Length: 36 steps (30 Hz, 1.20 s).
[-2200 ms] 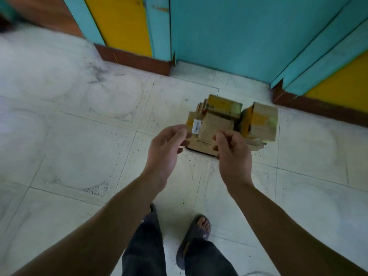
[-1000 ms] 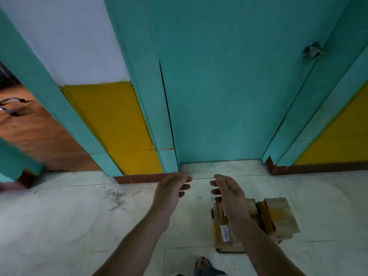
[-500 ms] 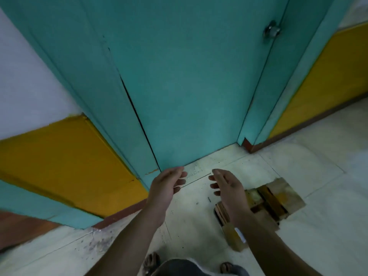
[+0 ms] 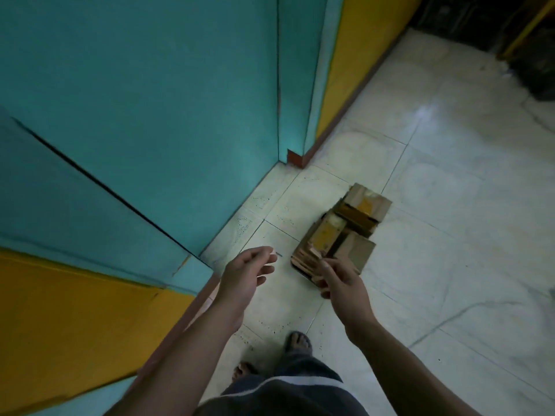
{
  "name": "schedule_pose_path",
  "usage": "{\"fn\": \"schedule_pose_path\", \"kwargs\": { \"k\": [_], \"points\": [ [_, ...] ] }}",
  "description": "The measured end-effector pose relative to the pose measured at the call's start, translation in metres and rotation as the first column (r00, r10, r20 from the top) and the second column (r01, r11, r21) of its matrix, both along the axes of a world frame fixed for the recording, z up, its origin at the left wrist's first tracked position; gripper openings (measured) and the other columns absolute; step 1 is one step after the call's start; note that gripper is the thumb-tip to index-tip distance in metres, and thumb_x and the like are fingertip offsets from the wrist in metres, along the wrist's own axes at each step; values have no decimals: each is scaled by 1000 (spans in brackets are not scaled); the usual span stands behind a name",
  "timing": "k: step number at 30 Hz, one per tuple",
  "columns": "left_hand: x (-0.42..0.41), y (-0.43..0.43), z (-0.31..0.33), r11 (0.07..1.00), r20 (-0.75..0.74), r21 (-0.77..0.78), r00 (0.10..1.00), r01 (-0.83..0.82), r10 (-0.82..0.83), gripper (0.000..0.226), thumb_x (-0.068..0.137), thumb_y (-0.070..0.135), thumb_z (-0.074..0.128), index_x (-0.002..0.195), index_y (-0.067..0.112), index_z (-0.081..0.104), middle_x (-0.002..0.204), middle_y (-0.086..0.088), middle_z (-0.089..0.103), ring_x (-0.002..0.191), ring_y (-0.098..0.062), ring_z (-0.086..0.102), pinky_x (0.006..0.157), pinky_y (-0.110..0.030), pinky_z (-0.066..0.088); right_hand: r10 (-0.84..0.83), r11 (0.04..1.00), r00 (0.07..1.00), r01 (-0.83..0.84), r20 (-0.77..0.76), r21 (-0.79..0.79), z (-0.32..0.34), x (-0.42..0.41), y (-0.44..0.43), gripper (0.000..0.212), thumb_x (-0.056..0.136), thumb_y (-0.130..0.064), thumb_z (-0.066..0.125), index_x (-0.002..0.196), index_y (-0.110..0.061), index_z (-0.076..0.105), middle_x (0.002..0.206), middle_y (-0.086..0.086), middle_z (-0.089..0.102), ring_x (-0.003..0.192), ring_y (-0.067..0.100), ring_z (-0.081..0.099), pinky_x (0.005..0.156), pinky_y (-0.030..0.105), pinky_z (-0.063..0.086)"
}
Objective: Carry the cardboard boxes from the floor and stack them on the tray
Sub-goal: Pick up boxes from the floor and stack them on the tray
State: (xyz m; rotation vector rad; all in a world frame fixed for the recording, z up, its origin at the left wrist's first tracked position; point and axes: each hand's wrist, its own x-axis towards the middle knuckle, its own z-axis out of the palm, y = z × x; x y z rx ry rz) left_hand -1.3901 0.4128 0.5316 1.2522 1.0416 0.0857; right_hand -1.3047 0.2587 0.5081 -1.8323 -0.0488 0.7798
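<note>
The cardboard boxes sat bunched on the tiled floor by the teal door. Left hand hung loose, half-curled, empty. Right hand was relaxed too, over the pile's near end (touching or not, couldn't tell).

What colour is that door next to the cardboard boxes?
The door is teal, clearest in the head view.

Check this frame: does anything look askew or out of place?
The cardboard boxes lie in an untidy heap on the floor, tilted at different angles rather than squarely stacked. Nothing else stands out.
</note>
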Motion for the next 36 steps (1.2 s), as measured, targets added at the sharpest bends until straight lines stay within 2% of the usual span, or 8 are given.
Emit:
{"fn": "schedule_pose_path", "kwargs": {
  "k": [10, 17, 23, 26, 29, 31, 33, 36],
  "points": [
    [29, 17, -57, 985, -116, -107, 982, 138, -151, 19, 98, 25, 53, 109, 19, 68, 104, 3, 73, 99, -15, 66, 88, -30, 50, -144, 980, 986, 129, -89, -148, -57, 2, 1, 13, 100, -33, 47, 101, -29, 60, 103, -4, 66, 90, 11, 63, 76, 26, 53],
    [49, 57, -115, 949, -177, -181, 941, 257, -289, 18, 97, 24, 55, 108, 18, 68, 103, 2, 73, 94, -13, 66, 76, -24, 47, -307, 934, 940, 268, -146, -237, -107, -5, 49, 16, 100, -34, 49, 112, -29, 57, 106, -8, 64, 95, 11, 63, 84, 30, 55],
    [72, 78, -196, 926, -217, -217, 909, 310, -355, 15, 97, 23, 55, 103, 20, 69, 100, 4, 73, 90, -10, 66, 83, -25, 50, -352, 913, 915, 290, -195, -288, -181, -1, 76, 28, 98, -37, 52, 122, -24, 59, 106, -11, 64, 95, 9, 63, 83, 30, 56],
    [82, 79, -241, 919, -221, -222, 901, 326, -373, 16, 97, 25, 55, 105, 21, 68, 101, 5, 73, 96, -13, 67, 86, -26, 51, -348, 916, 914, 285, -207, -282, -220, 5, 75, 30, 99, -35, 51, 125, -23, 58, 112, -8, 62, 97, 9, 61, 81, 27, 54],
    [88, 72, -316, 916, -246, -227, 890, 332, -384, 16, 97, 27, 55, 105, 22, 68, 102, 6, 73, 99, -14, 67, 86, -27, 50, -354, 912, 906, 280, -230, -301, -294, 14, 73, 31, 99, -35, 50, 127, -22, 57, 118, -5, 62, 100, 11, 60, 82, 27, 53],
    [89, 62, -383, 907, -251, -240, 880, 347, -403, 17, 97, 27, 55, 107, 22, 68, 102, 6, 73, 98, -14, 67, 86, -27, 50, -376, 902, 896, 297, -234, -313, -363, 14, 70, 33, 98, -36, 51, 128, -22, 57, 123, -3, 61, 107, 14, 60, 90, 34, 54],
    [93, 58, -419, 901, -228, -264, 885, 346, -406, 17, 97, 27, 55, 107, 21, 67, 103, 6, 73, 98, -13, 67, 84, -26, 49, -393, 895, 891, 314, -227, -315, -403, 17, 70, 34, 97, -38, 53, 127, -24, 57, 125, -5, 61, 112, 15, 59, 98, 42, 51],
    [100, 49, -505, 888, -230, -280, 872, 366, -432, 19, 95, 27, 56, 110, 20, 66, 104, 6, 72, 99, -12, 67, 84, -27, 50, -431, 878, 878, 356, -207, -319, -494, 17, 67, 35, 93, -39, 56, 126, -26, 57, 124, -6, 62, 112, 15, 58, 100, 44, 49]
  ]
}}
